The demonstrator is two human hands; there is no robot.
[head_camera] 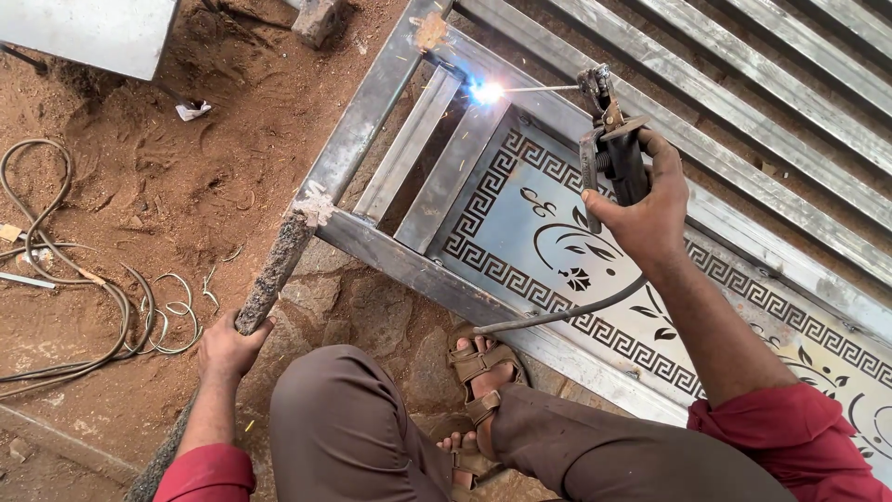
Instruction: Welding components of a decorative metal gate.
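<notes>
Right hand [641, 209] grips a black welding electrode holder [613, 153]; its thin rod [544, 89] points left to the spark [485, 92].
Left hand [228, 344], farther away, clasps a rusty crusted bar [274, 270] leaning on the grey steel gate frame [358, 125].

Open-air welding yard, bare red dirt ground [139, 186], steel gate frame [372, 102], loose cables [56, 270], welding spark [485, 91]

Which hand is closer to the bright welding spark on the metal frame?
Right. The right hand holds the electrode holder just right of the spark; the left hand grips a rough bar far below-left.
</notes>
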